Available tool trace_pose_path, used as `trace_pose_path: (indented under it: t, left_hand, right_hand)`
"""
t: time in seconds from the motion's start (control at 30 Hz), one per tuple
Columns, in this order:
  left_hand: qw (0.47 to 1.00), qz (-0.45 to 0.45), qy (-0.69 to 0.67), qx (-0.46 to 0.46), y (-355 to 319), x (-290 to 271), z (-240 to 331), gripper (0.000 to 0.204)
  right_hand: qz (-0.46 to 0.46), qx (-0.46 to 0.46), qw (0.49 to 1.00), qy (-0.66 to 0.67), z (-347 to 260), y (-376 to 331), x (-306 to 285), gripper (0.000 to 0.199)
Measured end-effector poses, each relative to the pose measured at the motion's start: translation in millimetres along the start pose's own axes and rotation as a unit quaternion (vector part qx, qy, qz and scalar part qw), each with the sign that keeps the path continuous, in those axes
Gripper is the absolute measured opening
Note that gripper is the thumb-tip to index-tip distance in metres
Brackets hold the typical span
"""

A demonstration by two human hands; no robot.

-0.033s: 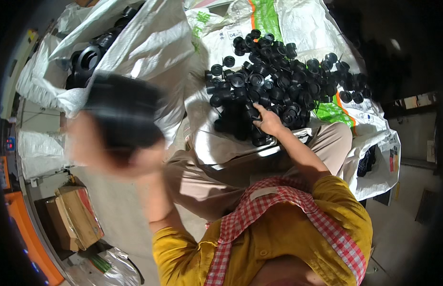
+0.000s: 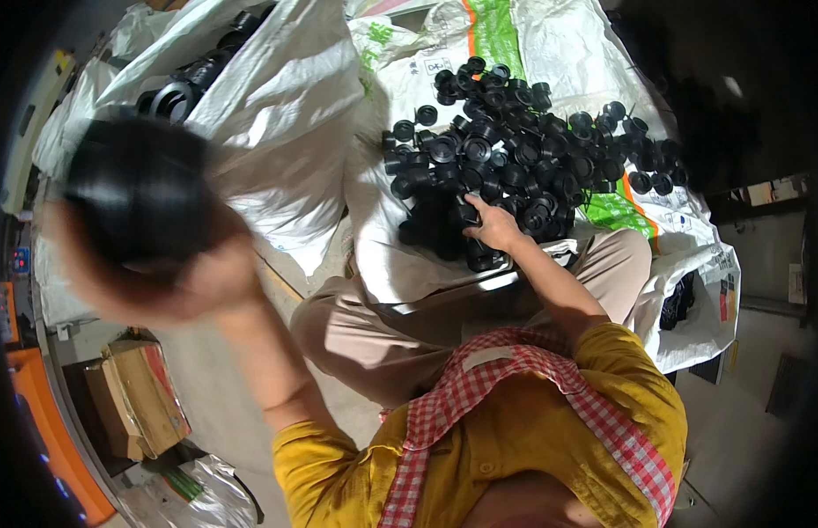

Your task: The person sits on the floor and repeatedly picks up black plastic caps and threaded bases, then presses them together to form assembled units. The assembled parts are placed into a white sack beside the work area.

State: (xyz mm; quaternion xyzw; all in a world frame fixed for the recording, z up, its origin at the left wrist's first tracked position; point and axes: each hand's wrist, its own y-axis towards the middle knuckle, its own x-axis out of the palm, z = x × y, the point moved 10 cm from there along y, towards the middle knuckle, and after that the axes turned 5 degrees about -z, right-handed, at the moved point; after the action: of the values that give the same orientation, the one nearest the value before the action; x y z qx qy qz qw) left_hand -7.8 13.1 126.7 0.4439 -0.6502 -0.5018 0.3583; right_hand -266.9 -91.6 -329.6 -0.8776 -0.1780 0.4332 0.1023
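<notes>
Raised on the left, my left hand (image 2: 198, 277) is wrapped round a large black cylindrical plastic part (image 2: 140, 189); both are smeared by motion. Behind it stands a white woven sack (image 2: 290, 114) holding big black ring-shaped parts (image 2: 173, 101). My right hand (image 2: 495, 225) is at the near edge of a pile of small round black plastic caps (image 2: 515, 150). Its thumb and fingers are closed on a small black cap (image 2: 466, 214), partly lost in shadow. The pile lies on a flattened white sack (image 2: 563, 44) with green and orange stripes.
A smaller white bag (image 2: 704, 304) with dark contents stands beyond my right knee. On the left are a torn cardboard box (image 2: 145, 400), an orange machine part (image 2: 61, 440) and a crumpled plastic bag (image 2: 202, 497). My folded legs (image 2: 356, 339) border the flattened sack.
My left hand has moved left, away from the pile, carrying the large black cylindrical part. The right hand stays almost in place at the small caps.
</notes>
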Motion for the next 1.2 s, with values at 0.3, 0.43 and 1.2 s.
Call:
trace_pose_path:
  t: [0.3,0.43,1.2]
  left_hand:
    - [0.901,-0.33,-0.262,-0.107,-47.9,53.0,28.5,0.06]
    - [0.669,-0.537,-0.409,-0.311,-237.6,102.6,119.7,0.082]
    - [0.403,-0.721,-0.49,-0.277,-313.1,94.3,190.5,0.028]
  right_hand:
    - [-0.036,-0.09,0.995,0.036,-45.9,-4.8,-51.5,0.046]
    - [-0.103,-0.219,0.951,0.192,-111.4,-24.3,-69.8,0.042]
    - [-0.011,-0.216,0.969,0.117,-88.1,-102.8,-62.0,0.017]
